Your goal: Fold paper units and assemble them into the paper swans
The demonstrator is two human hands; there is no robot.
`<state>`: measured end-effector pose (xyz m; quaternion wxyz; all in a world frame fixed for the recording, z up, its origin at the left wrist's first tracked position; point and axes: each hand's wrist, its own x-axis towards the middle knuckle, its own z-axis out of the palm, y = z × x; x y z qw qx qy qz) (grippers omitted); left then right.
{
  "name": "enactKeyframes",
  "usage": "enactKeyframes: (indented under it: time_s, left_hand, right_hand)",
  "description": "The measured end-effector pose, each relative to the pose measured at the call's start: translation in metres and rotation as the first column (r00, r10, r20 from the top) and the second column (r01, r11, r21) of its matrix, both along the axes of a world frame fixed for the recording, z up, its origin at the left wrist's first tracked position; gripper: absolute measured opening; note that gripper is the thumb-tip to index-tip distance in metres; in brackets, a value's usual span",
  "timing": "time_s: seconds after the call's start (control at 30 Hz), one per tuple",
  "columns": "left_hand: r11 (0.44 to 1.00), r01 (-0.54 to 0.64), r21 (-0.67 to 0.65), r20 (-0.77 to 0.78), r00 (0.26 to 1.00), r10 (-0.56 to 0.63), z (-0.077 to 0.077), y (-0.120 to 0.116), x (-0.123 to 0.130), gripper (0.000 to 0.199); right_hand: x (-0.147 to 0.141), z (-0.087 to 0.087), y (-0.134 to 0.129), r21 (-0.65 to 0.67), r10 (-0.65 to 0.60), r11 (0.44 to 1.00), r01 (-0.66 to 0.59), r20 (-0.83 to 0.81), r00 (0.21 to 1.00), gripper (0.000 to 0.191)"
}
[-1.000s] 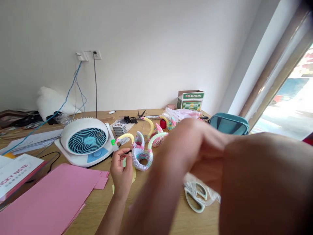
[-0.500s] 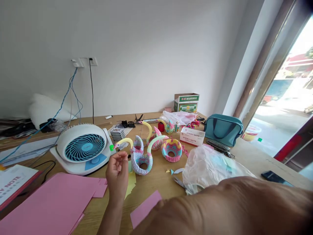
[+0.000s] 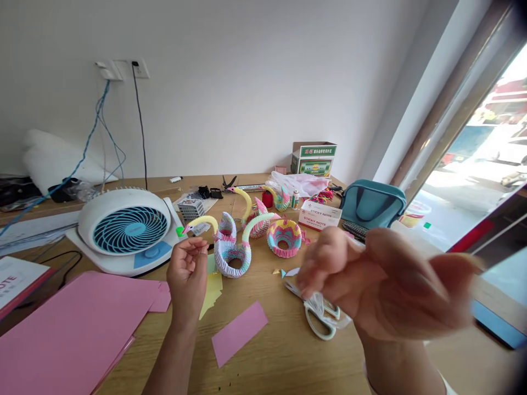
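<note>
My left hand (image 3: 188,271) is raised over the table with thumb and fingertips pinched together; whatever they hold, if anything, is too small to make out. Just beyond it stand folded-paper swans: a pale lilac one (image 3: 233,258) with a yellow neck and a green neck rising beside it, and a pink one (image 3: 257,216) behind. A yellow, pink and blue paper bowl (image 3: 284,239) is to their right. Close to the camera, my right hand (image 3: 382,285) is motion-blurred, palm showing, fingers loosely apart with nothing visible in them. Behind it lie white-handled scissors (image 3: 318,323).
A pink paper strip (image 3: 240,333) lies at the front, with pink sheets (image 3: 78,323) at left and yellow notes (image 3: 212,293) by my left wrist. A white fan (image 3: 127,225), sticky note boxes (image 3: 319,215), a teal bag (image 3: 373,204) and a phone (image 3: 496,323) surround the work area.
My right hand has swung down from close against the camera, uncovering the scissors. My left hand stays pinched. The camera view has tilted down slightly.
</note>
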<state>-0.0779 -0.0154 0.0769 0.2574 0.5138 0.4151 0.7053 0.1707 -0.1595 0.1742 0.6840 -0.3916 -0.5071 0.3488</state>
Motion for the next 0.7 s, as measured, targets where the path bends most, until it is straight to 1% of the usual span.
enactKeyframes:
  time_s: [0.07,0.13,0.23,0.3,0.4,0.47,0.53,0.63,0.7]
  left_hand:
    - [0.999,-0.039,0.013,-0.026,0.999,0.039,0.001,-0.001,-0.002,0.025]
    - [0.999,-0.052,0.015,-0.037,0.998,0.052,0.003,-0.002,-0.002,0.024]
    - [0.999,-0.036,-0.008,-0.027,0.999,0.035,0.006,-0.005,0.0,0.022]
    - [1.0,-0.025,-0.018,-0.019,1.0,0.025,0.008,-0.007,0.001,0.022]
    - [0.999,-0.029,-0.015,-0.022,0.999,0.028,0.01,-0.009,0.0,0.021]
    - [0.999,-0.04,-0.021,-0.03,0.999,0.039,0.009,-0.008,-0.003,0.021]
    - [0.999,-0.046,-0.028,-0.033,0.998,0.045,0.006,-0.006,-0.005,0.022]
    - [0.999,-0.032,-0.037,-0.038,0.999,0.03,0.002,-0.001,-0.007,0.022]
    - [0.999,-0.024,-0.041,-0.041,0.999,0.022,0.001,0.001,-0.009,0.021]
  right_hand:
    - [0.005,-0.013,0.024,0.036,0.123,0.992,-0.12,-0.128,0.984,0.049]
    - [0.002,-0.035,0.041,0.025,0.228,0.973,-0.229,-0.234,0.945,0.036]
    - [-0.009,-0.067,0.053,-0.07,0.275,0.951,-0.301,-0.249,0.929,0.031]
    - [-0.015,-0.079,0.054,-0.111,0.331,0.928,-0.356,-0.194,0.924,0.03]
    - [-0.018,-0.083,0.051,-0.117,0.432,0.892,-0.437,-0.066,0.899,0.028]
    - [-0.015,-0.081,0.05,-0.112,0.452,0.885,-0.452,-0.019,0.892,0.028]
    - [-0.011,-0.08,0.051,-0.118,0.42,0.9,-0.42,-0.027,0.907,0.028]
    - [-0.003,-0.078,0.053,-0.126,0.3,0.943,-0.308,-0.075,0.951,0.03]
    - [0.001,-0.076,0.055,-0.116,0.233,0.962,-0.246,-0.117,0.965,0.03]
